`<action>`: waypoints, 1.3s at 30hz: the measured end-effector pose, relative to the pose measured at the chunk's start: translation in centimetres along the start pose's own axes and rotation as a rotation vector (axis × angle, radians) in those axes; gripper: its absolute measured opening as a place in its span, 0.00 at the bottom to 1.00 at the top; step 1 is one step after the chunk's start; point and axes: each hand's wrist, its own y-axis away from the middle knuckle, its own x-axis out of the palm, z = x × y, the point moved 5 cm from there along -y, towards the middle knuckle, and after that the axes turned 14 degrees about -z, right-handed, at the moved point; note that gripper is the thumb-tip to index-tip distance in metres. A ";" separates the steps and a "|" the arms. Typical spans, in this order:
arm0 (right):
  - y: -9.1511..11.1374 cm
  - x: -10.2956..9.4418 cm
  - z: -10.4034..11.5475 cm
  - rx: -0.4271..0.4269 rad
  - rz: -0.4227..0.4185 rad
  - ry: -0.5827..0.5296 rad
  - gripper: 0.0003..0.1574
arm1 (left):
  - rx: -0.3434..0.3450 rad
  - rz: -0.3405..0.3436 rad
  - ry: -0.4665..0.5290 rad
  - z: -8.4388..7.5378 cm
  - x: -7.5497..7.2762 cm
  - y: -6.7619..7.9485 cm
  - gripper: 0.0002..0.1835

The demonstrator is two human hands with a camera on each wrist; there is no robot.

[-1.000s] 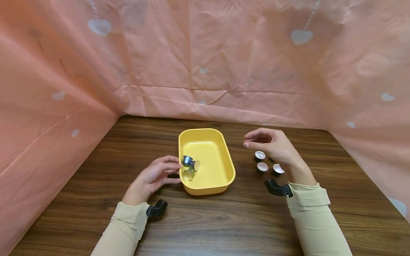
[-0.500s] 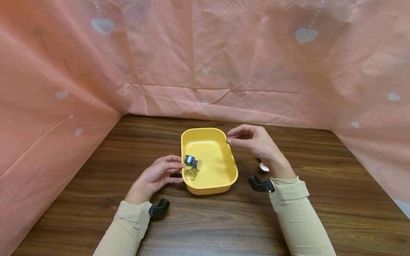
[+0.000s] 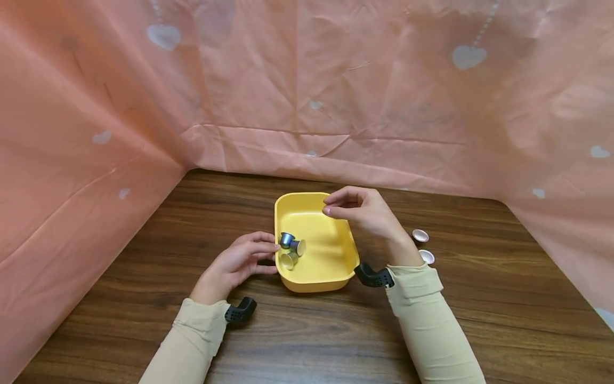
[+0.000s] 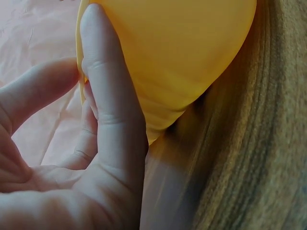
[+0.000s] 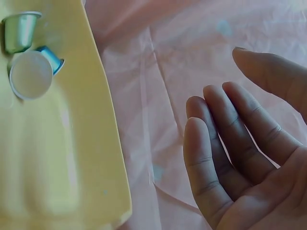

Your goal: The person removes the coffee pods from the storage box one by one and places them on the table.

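A yellow tray [image 3: 331, 261] stands on the table with three coffee capsules near its left wall: a blue one [image 3: 287, 240], a dark one with a pale lid [image 3: 300, 247] and a greenish one [image 3: 289, 260]. My left hand [image 3: 240, 262] touches the tray's left side. In the left wrist view one finger [image 4: 108, 81] lies along the outer wall and another fingertip meets the rim. Over the tray's far right side hovers my right hand [image 3: 362, 213]. Its fingers [image 5: 196, 143] are slightly bent and apart from the thumb, with nothing between them.
Right of my right forearm, two capsules with pale lids [image 3: 420, 236] show on the wooden table [image 3: 307, 341]; the arm may hide others. Pink curtain [image 3: 326, 80] hangs at the back and both sides. A black wrist camera [image 3: 374, 276] sits on my right cuff.
My right hand has moved left, from above the loose capsules to over the tray. The left hand stays at the tray's side. The head view has shifted slightly.
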 end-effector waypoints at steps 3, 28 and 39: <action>-0.1 0.8 0.3 0.017 0.004 -0.041 0.20 | -0.001 -0.014 -0.011 0.1 -0.1 0.0 0.09; -0.5 4.0 1.2 0.025 0.015 -0.138 0.18 | -0.004 -0.013 -0.015 0.4 -0.7 0.9 0.06; -1.0 5.9 1.3 0.060 0.011 -0.168 0.18 | -0.014 -0.033 -0.035 0.5 0.0 0.6 0.13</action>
